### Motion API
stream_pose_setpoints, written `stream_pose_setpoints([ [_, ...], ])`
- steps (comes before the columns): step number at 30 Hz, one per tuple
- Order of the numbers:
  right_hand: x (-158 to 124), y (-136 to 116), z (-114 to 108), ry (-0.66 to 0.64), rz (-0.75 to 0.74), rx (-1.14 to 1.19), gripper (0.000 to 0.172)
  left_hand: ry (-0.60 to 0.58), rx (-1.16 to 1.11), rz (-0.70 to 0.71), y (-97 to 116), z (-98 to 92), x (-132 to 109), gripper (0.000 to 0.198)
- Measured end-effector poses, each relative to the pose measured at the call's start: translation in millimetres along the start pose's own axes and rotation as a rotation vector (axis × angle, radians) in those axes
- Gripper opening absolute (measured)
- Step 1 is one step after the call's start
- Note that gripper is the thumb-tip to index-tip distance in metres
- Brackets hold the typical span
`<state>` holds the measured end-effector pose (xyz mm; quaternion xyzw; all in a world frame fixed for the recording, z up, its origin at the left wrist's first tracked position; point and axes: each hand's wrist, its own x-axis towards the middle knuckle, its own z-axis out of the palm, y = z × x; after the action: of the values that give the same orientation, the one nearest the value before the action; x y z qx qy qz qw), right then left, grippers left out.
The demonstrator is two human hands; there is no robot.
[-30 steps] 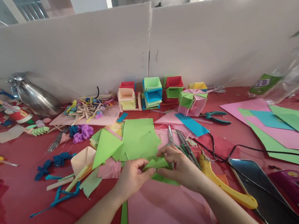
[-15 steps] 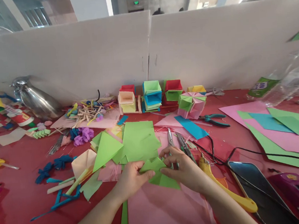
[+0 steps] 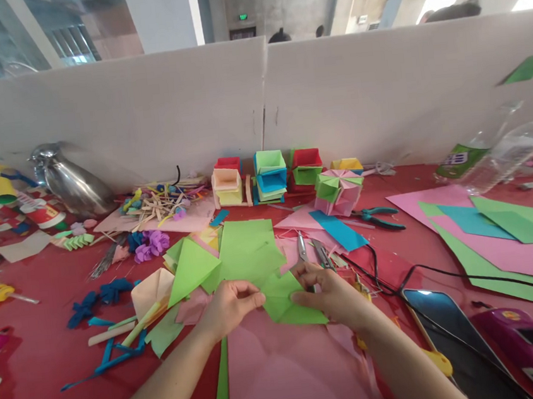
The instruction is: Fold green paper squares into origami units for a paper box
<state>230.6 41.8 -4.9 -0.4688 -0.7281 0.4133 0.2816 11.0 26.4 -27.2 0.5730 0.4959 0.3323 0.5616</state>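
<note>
The right hand (image 3: 332, 291) pinches green paper (image 3: 279, 293); the left hand (image 3: 229, 308), nearly closed, is at its nine o'clock, grip unclear to me. Scissors (image 3: 302, 246) lie toward one.

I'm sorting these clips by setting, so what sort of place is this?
Probably a craft worktable, perhaps in a workshop or classroom: the right hand holds folded green paper, coloured paper boxes stand toward the back, and scissors lie just beyond that hand.

1 silver jug (image 3: 75, 183), 1 phone (image 3: 464, 330)
</note>
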Motion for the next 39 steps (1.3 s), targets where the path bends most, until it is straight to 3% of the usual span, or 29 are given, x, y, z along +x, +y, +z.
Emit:
stream_pose_setpoints([
  [8, -0.6, -4.2, 10.0, 0.026, -0.002, -0.066, 0.028, -0.069, 0.028, 0.028, -8.6, 3.8, 0.8, 0.032],
  [13, -1.3, -6.4, 14.8, 0.078, -0.097, -0.215, 0.025, 0.03, 0.073, 0.082, -8.8, 8.5, 0.3, 0.046],
  [21, -1.4, -6.1, 18.3, 0.145, -0.191, -0.274, 0.022, 0.063, -0.019, 0.119, -6.7, 7.8, -0.7, 0.046],
  [32, -2.0, -14.6, 16.0, 0.155, -0.185, -0.173, 0.017, 0.075, -0.286, 0.139, 2.7, 8.6, -4.6, 0.026],
  [39, 0.5, -12.2, 16.9, 0.175, -0.176, -0.143, 0.017, 0.043, -0.272, 0.152, 1.1, 6.7, -5.7, 0.028],
])
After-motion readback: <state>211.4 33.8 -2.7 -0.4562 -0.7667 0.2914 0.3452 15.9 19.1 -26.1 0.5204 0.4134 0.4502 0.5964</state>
